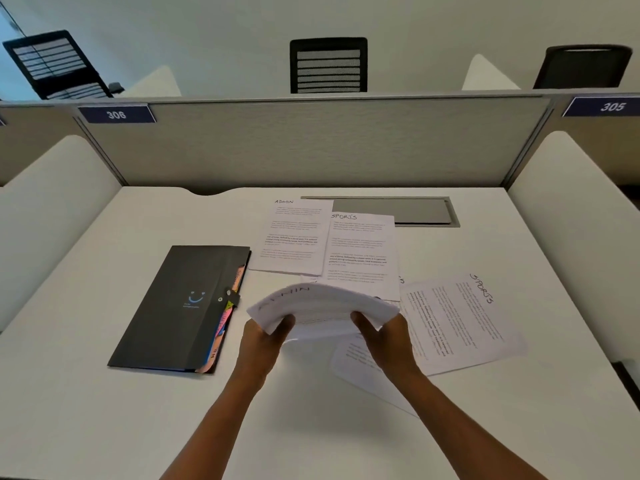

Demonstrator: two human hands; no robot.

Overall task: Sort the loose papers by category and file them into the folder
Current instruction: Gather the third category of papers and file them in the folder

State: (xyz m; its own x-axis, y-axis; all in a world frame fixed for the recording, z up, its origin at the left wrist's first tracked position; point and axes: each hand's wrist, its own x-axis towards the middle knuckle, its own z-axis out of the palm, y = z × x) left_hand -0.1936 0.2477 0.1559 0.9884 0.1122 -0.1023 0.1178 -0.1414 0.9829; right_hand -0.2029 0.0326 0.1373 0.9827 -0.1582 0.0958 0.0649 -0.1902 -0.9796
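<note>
We hold the ADMIN sheet [322,306] above the near middle of the bench [104,410], left hand [265,336] and right hand [388,336] fingers clamped on its near edge. We should lay it squarely on the far ADMIN page [294,237], right of the closed folder [173,306].

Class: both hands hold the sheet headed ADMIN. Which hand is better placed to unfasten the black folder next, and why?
Probably the left hand. The folder lies closed on its side of the desk, its clasp close by. The right hand could hold the sheet meanwhile.
</note>
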